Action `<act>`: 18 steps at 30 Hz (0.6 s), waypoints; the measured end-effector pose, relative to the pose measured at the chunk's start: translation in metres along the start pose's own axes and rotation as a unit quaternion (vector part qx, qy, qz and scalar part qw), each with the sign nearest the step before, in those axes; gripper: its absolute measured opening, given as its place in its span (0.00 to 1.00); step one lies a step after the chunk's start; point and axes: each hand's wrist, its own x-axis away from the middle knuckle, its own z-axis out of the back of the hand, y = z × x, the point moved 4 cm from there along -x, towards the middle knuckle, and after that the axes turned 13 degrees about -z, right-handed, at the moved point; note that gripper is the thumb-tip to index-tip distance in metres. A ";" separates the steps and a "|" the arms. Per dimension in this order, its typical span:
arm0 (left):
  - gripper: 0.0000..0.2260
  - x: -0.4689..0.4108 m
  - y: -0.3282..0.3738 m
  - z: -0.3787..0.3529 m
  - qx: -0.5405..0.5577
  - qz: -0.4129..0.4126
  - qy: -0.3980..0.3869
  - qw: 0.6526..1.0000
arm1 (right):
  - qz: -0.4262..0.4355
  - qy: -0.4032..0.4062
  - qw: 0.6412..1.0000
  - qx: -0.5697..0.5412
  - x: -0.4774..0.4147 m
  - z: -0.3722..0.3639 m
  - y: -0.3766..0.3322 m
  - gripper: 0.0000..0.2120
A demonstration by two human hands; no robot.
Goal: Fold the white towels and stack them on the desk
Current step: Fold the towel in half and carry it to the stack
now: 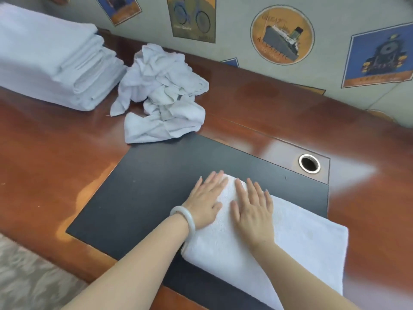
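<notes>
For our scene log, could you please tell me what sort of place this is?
Probably a hotel room: a wooden desk with a cable hole, poster-print wallpaper, and a stack of folded white towels beside a crumpled pile.

wooden desk [55, 157], towel stack [51, 61], crumpled towels [161, 92]

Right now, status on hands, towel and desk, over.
Left hand and right hand open, pressing flat on folded towel on dark mat. Folded stack far left, crumpled pile beside it. No obstruction seen.
</notes>
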 end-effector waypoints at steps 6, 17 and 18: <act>0.05 0.098 -0.004 0.021 0.233 0.190 0.060 0.952 | -0.030 -0.013 0.999 0.039 0.000 -0.001 -0.006 0.29; 0.14 0.136 0.017 -0.006 0.306 0.216 0.074 0.924 | -0.034 -0.013 0.999 0.037 0.003 0.003 -0.009 0.30; 0.13 0.133 0.016 -0.006 0.302 0.213 0.070 0.927 | -0.035 -0.014 0.999 0.037 0.003 0.004 -0.009 0.30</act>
